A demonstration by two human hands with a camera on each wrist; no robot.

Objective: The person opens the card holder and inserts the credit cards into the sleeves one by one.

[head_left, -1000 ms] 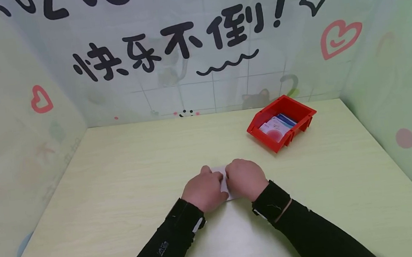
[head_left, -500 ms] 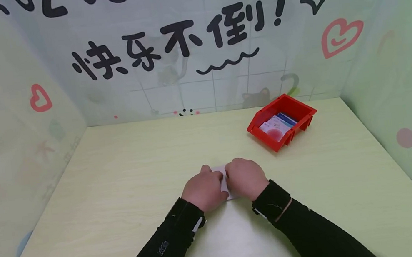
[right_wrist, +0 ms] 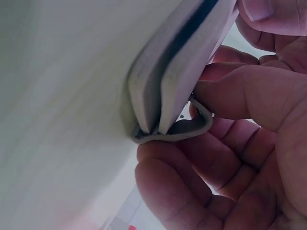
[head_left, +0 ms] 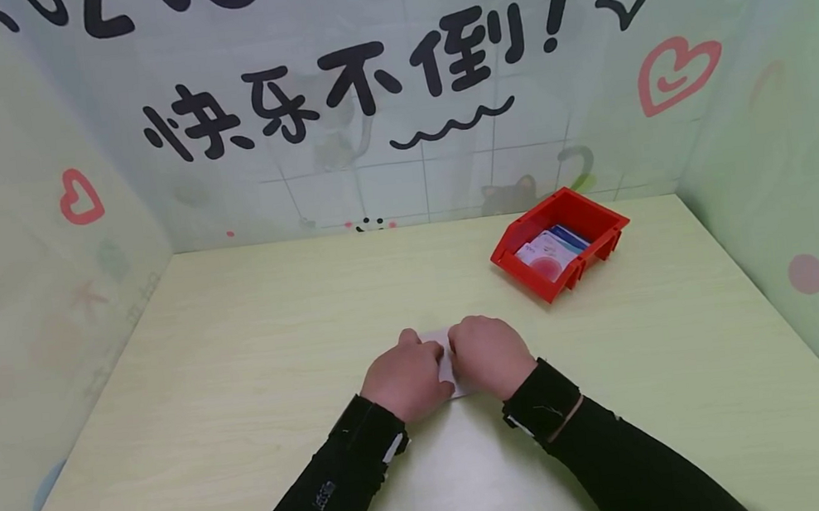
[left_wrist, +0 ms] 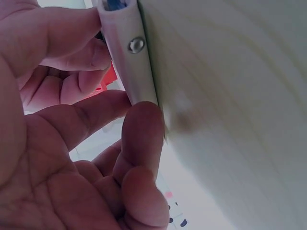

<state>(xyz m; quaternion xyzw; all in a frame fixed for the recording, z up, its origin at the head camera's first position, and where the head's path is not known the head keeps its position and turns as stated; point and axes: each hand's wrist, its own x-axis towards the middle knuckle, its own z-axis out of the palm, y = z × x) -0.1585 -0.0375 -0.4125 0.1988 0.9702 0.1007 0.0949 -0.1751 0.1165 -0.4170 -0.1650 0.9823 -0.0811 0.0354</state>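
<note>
Between the two hands a small pale pink card wallet (head_left: 435, 337) stands close over the table, mostly hidden by fingers in the head view. A round metal snap (left_wrist: 136, 45) shows on its side in the left wrist view. My left hand (head_left: 405, 379) pinches one end between thumb and fingers. At the other end, my right hand (head_left: 491, 355) grips a bent strap (right_wrist: 204, 117), its thumb on the strap and its fingers curled beneath. Two pale covers with a dark gap between them stand upright in the right wrist view.
A red plastic bin (head_left: 610, 226) stands at the back right, tilted to the view. Inside lie flat pink and blue card-like items (head_left: 547, 253). Printed fabric walls (head_left: 782, 166) close in the light wooden table (head_left: 275, 328) at the back and both sides.
</note>
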